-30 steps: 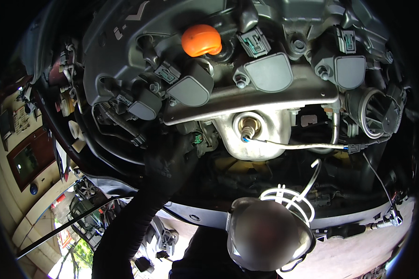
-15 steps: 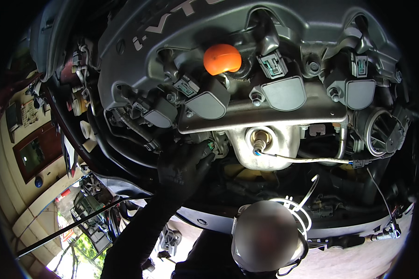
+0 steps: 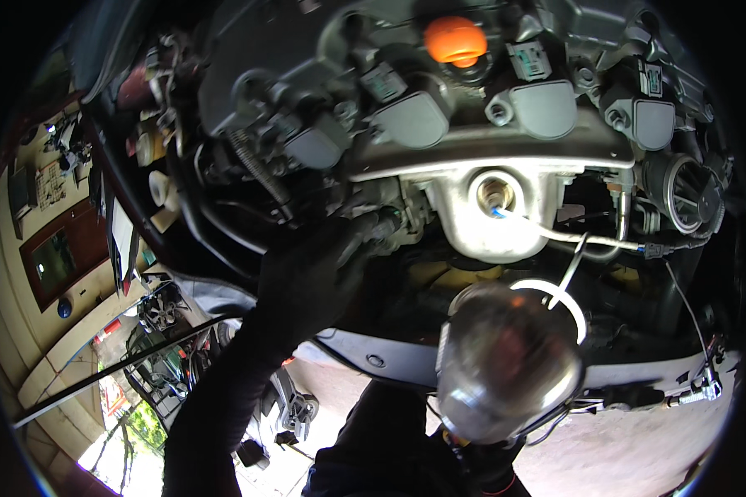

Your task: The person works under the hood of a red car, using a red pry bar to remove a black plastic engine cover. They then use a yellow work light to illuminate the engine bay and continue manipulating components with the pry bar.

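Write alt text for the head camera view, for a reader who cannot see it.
A black-gloved left hand reaches into a car engine bay, its fingers at a dark connector beside the silver exhaust heat shield. Above sit grey ignition coils and an orange oil filler cap; a rounded shiny object fills the foreground, held at its base by a black glove.

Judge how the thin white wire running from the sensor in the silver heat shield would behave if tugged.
The white wire is thin and curves loosely, so it probably flexes easily. It ends at the sensor and a connector, so it would likely go taut rather than come free.
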`<state>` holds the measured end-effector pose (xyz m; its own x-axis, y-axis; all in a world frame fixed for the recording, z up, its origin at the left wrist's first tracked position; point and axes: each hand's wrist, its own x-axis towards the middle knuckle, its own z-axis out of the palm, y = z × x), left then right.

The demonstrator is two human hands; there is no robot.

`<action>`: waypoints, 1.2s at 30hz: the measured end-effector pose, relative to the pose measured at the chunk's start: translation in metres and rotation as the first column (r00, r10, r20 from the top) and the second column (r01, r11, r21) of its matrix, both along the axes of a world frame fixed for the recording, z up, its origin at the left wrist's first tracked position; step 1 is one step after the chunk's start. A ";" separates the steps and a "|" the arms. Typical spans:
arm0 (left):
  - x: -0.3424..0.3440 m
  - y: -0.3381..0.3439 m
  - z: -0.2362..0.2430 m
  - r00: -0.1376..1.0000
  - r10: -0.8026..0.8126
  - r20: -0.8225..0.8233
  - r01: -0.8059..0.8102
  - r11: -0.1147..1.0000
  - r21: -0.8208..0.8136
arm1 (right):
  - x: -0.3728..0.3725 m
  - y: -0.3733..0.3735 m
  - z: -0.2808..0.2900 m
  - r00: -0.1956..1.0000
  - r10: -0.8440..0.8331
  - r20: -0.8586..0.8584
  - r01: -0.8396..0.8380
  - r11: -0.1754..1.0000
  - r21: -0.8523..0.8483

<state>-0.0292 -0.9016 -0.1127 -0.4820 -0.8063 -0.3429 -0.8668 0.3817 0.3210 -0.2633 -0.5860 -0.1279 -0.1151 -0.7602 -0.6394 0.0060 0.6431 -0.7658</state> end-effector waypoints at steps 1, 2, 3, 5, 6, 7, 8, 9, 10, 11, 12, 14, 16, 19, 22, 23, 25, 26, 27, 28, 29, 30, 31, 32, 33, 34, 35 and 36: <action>0.006 0.011 0.011 0.999 0.039 -0.013 -0.040 0.998 -0.056 | -0.002 -0.003 0.005 1.000 0.006 -0.009 -0.006 1.000 -0.017; 0.010 0.025 0.023 0.990 0.125 -0.066 -0.128 0.991 -0.045 | -0.003 -0.007 0.011 1.000 -0.010 -0.007 0.010 0.999 -0.035; 0.011 0.046 0.035 0.933 0.316 -0.172 -0.304 0.948 0.095 | 0.000 -0.012 0.014 0.998 -0.066 0.008 0.066 0.997 -0.033; 0.005 0.093 0.055 0.787 0.537 -0.304 -0.420 0.828 0.372 | 0.010 -0.023 0.023 0.920 -0.377 0.111 0.366 0.925 0.105; -0.001 0.116 0.063 0.757 0.543 -0.363 -0.360 0.811 0.461 | 0.018 -0.028 0.027 0.876 -0.424 0.231 0.407 0.906 0.118; -0.010 0.140 0.070 0.721 0.598 -0.351 -0.354 0.753 0.555 | 0.026 -0.032 0.031 0.859 -0.419 0.295 0.410 0.907 0.095; -0.018 0.161 0.076 0.708 0.632 -0.315 -0.331 0.691 0.643 | 0.036 -0.035 0.035 0.869 -0.372 0.326 0.389 0.921 0.014; -0.021 0.175 0.081 0.702 0.606 -0.373 -0.281 0.718 0.637 | 0.047 -0.036 0.040 0.888 -0.329 0.321 0.352 0.936 -0.013; -0.025 0.188 0.085 0.688 0.613 -0.389 -0.277 0.717 0.640 | 0.058 -0.035 0.045 0.886 -0.336 0.320 0.360 0.933 -0.015; -0.028 0.199 0.089 0.629 0.720 -0.293 -0.348 0.598 0.722 | 0.072 -0.035 0.047 0.948 -0.227 0.225 0.255 0.962 -0.102; -0.024 0.204 0.090 0.543 0.793 -0.275 -0.417 0.540 0.731 | 0.084 -0.034 0.050 0.962 -0.217 0.168 0.235 0.967 -0.097; -0.007 0.211 0.088 0.406 0.865 -0.293 -0.474 0.474 0.742 | 0.106 -0.031 0.053 0.968 0.041 -0.246 -0.132 0.921 -0.367; 0.026 0.221 0.084 0.391 0.846 -0.364 -0.532 0.530 0.660 | 0.120 -0.029 0.056 0.937 0.212 -0.276 -0.323 0.826 -0.462; 0.106 0.247 0.077 0.659 0.663 -0.355 -0.576 0.748 0.329 | 0.126 -0.033 0.057 0.932 0.316 -0.177 -0.359 0.739 -0.570; 0.185 0.291 0.076 0.749 0.524 -0.406 -0.554 0.831 0.050 | 0.112 -0.040 0.056 0.922 0.286 -0.261 -0.385 0.753 -0.534; 0.204 0.305 0.076 0.684 0.587 -0.432 -0.610 0.786 0.102 | 0.105 -0.045 0.052 0.934 0.204 -0.292 -0.346 0.719 -0.603; 0.231 0.320 0.076 0.434 0.711 -0.553 -0.782 0.602 0.160 | 0.088 -0.056 0.043 0.931 0.079 -0.357 -0.305 0.706 -0.639; 0.243 0.317 0.075 0.376 0.730 -0.571 -0.831 0.538 0.140 | 0.080 -0.063 0.040 0.925 0.037 -0.378 -0.290 0.714 -0.638; 0.252 0.309 0.073 0.311 0.738 -0.599 -0.858 0.490 0.157 | 0.070 -0.072 0.035 0.887 -0.004 -0.462 -0.337 0.679 -0.653; 0.258 0.296 0.069 0.320 0.682 -0.658 -0.822 0.545 0.165 | 0.062 -0.081 0.029 0.871 -0.059 -0.488 -0.343 0.637 -0.690; 0.264 0.278 0.067 0.259 0.739 -0.622 -0.847 0.484 0.222 | 0.051 -0.092 0.026 0.838 -0.063 -0.541 -0.380 0.645 -0.663; 0.269 0.256 0.065 0.191 0.756 -0.627 -0.801 0.489 0.345 | 0.047 -0.103 0.021 0.863 -0.098 -0.495 -0.309 0.672 -0.673; 0.267 0.239 0.058 0.203 0.772 -0.603 -0.823 0.468 0.321 | 0.040 -0.113 0.017 0.834 -0.106 -0.542 -0.334 0.685 -0.647; 0.264 0.222 0.052 0.183 0.757 -0.627 -0.817 0.472 0.332 | 0.037 -0.122 0.013 0.817 -0.125 -0.562 -0.345 0.675 -0.652; 0.258 0.205 0.045 0.215 0.746 -0.631 -0.821 0.488 0.296 | 0.033 -0.132 0.008 0.795 -0.135 -0.592 -0.375 0.657 -0.654; 0.251 0.192 0.039 0.235 0.706 -0.668 -0.796 0.535 0.285 | 0.031 -0.140 0.004 0.781 -0.149 -0.607 -0.400 0.628 -0.668; 0.244 0.181 0.036 0.289 0.712 -0.640 -0.791 0.554 0.259 | 0.030 -0.143 0.001 0.763 -0.146 -0.629 -0.406 0.650 -0.643; 0.236 0.171 0.033 0.343 0.674 -0.654 -0.753 0.614 0.238 | 0.030 -0.145 -0.002 0.750 -0.152 -0.644 -0.439 0.614 -0.656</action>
